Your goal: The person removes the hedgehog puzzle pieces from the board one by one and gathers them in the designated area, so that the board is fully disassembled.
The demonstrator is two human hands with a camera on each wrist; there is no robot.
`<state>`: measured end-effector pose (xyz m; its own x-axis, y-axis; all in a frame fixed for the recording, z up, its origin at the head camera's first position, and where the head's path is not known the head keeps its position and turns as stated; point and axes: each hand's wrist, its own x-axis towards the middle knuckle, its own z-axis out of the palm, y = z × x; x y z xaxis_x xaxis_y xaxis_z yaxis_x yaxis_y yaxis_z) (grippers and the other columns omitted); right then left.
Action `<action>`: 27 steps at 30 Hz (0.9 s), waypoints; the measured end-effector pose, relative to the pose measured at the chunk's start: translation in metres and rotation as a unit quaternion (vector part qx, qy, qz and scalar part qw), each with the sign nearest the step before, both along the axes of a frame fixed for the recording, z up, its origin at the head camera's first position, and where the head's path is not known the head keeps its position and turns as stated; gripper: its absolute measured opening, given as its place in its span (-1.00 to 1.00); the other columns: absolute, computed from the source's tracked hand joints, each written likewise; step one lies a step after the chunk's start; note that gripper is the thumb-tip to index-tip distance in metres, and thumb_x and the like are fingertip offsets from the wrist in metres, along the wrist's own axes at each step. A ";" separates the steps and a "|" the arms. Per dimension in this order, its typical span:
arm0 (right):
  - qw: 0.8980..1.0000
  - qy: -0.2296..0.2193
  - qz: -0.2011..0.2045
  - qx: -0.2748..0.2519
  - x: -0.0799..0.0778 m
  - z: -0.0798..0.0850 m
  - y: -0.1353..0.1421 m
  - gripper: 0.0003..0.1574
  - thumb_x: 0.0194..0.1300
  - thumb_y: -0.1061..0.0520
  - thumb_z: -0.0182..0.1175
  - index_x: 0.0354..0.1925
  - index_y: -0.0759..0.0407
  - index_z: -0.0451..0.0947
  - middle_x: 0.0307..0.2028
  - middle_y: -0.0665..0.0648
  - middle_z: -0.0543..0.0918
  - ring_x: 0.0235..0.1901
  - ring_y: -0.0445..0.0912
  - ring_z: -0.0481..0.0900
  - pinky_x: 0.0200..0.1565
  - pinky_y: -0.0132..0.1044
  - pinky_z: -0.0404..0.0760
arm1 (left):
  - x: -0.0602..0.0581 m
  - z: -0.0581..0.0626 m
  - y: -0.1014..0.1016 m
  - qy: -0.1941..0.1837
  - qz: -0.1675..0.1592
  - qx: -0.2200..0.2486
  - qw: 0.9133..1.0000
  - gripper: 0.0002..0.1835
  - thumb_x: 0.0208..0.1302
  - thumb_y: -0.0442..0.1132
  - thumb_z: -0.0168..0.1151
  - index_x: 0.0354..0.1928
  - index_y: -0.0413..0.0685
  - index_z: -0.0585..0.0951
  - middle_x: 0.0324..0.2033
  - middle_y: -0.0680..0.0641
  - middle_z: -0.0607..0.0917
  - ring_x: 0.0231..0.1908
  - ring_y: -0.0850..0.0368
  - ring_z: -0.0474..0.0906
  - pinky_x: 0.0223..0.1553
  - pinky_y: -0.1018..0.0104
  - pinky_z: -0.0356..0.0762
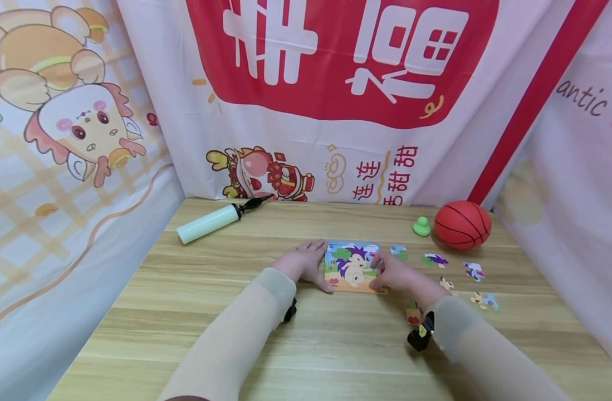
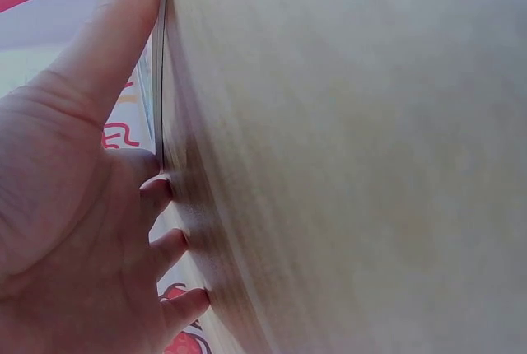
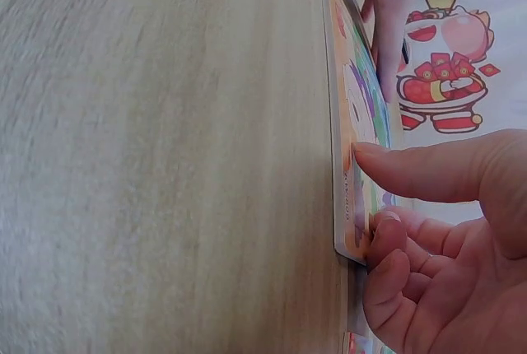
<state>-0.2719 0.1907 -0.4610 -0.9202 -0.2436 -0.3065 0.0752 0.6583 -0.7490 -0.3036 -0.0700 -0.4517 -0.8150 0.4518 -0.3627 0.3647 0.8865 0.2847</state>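
Note:
A jigsaw puzzle board (image 1: 353, 273) with a purple-haired cartoon hedgehog lies flat on the wooden table. My left hand (image 1: 308, 263) rests at its left side, thumb near the lower left corner and fingers spread toward the upper left. At the right side, the thumb and curled fingers of my right hand (image 1: 393, 273) touch the picture. In the right wrist view the right thumb (image 3: 395, 169) rests on the board's face, apart from the fingertips (image 3: 387, 230). Whether a piece is between them is hidden. Loose puzzle pieces (image 1: 473, 271) lie to the right.
A red basketball (image 1: 463, 224) and a small green knobbed object (image 1: 421, 226) sit at the back right. A white hand pump (image 1: 210, 223) with a black nozzle lies at the back left. Printed cloth (image 1: 336, 139) hangs behind the table. One piece (image 1: 413, 314) lies beneath the right wrist.

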 end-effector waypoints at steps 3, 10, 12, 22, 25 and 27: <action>1.000 0.001 -0.004 0.009 -0.001 -0.001 -0.001 -0.42 0.08 0.30 0.46 0.02 0.29 0.41 -0.36 0.18 0.50 -0.46 -0.04 0.42 -0.44 -0.27 0.41 | 0.002 0.003 0.000 0.002 -0.004 0.000 1.000 0.39 -0.14 0.45 0.42 0.58 -0.01 -0.11 0.55 -0.03 -0.10 0.51 -0.11 -0.24 0.45 -0.05 -0.21; 1.000 0.002 -0.004 0.012 -0.001 -0.001 -0.002 -0.41 0.05 0.30 0.48 0.00 0.29 0.40 -0.35 0.18 0.50 -0.44 -0.03 0.43 -0.41 -0.25 0.43 | 0.002 0.001 0.000 0.004 -0.003 -0.002 1.000 0.37 -0.11 0.44 0.42 0.58 0.00 -0.11 0.55 -0.03 -0.10 0.51 -0.11 -0.23 0.45 -0.05 -0.20; 1.000 0.002 -0.004 0.013 -0.001 -0.001 -0.002 -0.41 0.06 0.30 0.47 0.00 0.28 0.40 -0.35 0.18 0.49 -0.42 -0.03 0.42 -0.40 -0.25 0.43 | 0.002 0.001 0.000 0.005 -0.004 -0.002 1.000 0.36 -0.10 0.43 0.42 0.58 -0.02 -0.11 0.55 -0.04 -0.10 0.51 -0.12 -0.23 0.45 -0.04 -0.20; 0.999 0.025 -0.004 0.032 -0.002 -0.002 -0.001 -0.45 0.09 0.27 0.48 -0.02 0.22 0.40 -0.16 0.22 0.49 -0.22 0.06 0.45 -0.20 -0.14 0.47 | 0.001 -0.002 -0.001 0.010 -0.007 0.007 1.000 0.40 -0.16 0.44 0.44 0.58 -0.03 -0.09 0.55 -0.04 -0.09 0.50 -0.14 -0.22 0.44 -0.09 -0.19; 0.999 0.034 -0.010 0.026 -0.002 -0.002 -0.001 -0.45 0.07 0.30 0.47 -0.05 0.23 0.39 -0.18 0.23 0.50 -0.23 0.06 0.46 -0.22 -0.14 0.48 | 0.001 -0.001 -0.001 0.011 -0.005 0.006 1.000 0.40 -0.17 0.45 0.44 0.58 -0.03 -0.08 0.55 -0.05 -0.08 0.50 -0.14 -0.21 0.44 -0.09 -0.19; 0.999 0.038 -0.012 0.017 -0.002 -0.003 -0.001 -0.47 0.08 0.33 0.46 -0.05 0.26 0.39 -0.22 0.24 0.50 -0.26 0.04 0.45 -0.26 -0.17 0.48 | 0.001 -0.001 -0.001 0.010 -0.005 0.006 1.000 0.40 -0.17 0.45 0.44 0.58 -0.02 -0.08 0.55 -0.04 -0.08 0.50 -0.14 -0.21 0.45 -0.07 -0.18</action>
